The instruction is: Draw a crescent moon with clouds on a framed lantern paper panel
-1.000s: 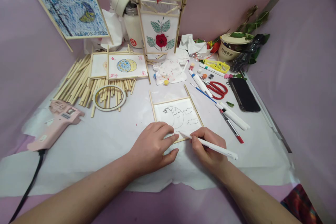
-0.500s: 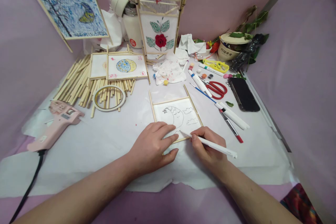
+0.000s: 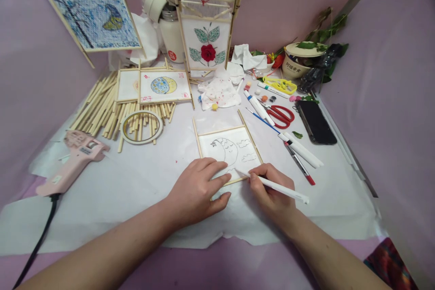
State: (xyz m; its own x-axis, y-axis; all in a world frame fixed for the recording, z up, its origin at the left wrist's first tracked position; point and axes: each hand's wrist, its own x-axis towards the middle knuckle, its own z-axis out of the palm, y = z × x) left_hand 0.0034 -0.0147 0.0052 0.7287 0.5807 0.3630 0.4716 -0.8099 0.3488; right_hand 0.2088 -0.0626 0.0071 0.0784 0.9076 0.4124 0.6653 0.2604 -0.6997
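Observation:
A small wood-framed white sheet (image 3: 220, 147) lies on the table, with a moon, a star and clouds drawn in thin dark lines. My left hand (image 3: 204, 186) rests over its lower left corner, fingers apart and holding nothing. In my right hand (image 3: 272, 190) is a white pen (image 3: 282, 188), pinched between thumb and fingers, its tip at the lower part of the sheet. My right hand sits beside the frame's lower right corner.
Wooden sticks (image 3: 98, 104), a tape roll (image 3: 123, 131) and a pink glue gun (image 3: 74, 161) lie left. Red scissors (image 3: 287, 117), white markers (image 3: 301, 149) and a phone (image 3: 316, 122) are right. A framed rose picture (image 3: 207, 45) and a bottle (image 3: 172, 38) stand behind.
My right hand and the white pen have shifted slightly to the right. My left hand stays in place on the sheet.

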